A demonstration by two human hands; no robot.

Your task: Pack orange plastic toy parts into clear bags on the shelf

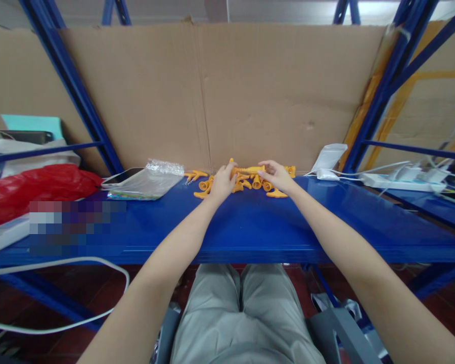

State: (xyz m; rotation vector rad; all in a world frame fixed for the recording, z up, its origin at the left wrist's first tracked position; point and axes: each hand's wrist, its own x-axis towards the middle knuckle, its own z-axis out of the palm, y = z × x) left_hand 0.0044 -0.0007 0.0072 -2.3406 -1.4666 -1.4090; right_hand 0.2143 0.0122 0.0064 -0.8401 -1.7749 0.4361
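Note:
A heap of small orange plastic parts (246, 183) lies at the back of a blue metal shelf (250, 227), against a cardboard wall. My left hand (223, 182) and my right hand (276, 175) both reach into the heap. Between them they hold a long orange ribbed piece (247, 170) level, one hand at each end, fingers pinched round it. More orange parts (195, 175) lie loose to the left of the heap.
A clear plastic bag (151, 178) lies on a phone left of the heap. A red bag (34, 187) sits far left. A white pouch (328, 156), a power strip (382, 179) and white cables lie right. Blue rack posts stand at both sides.

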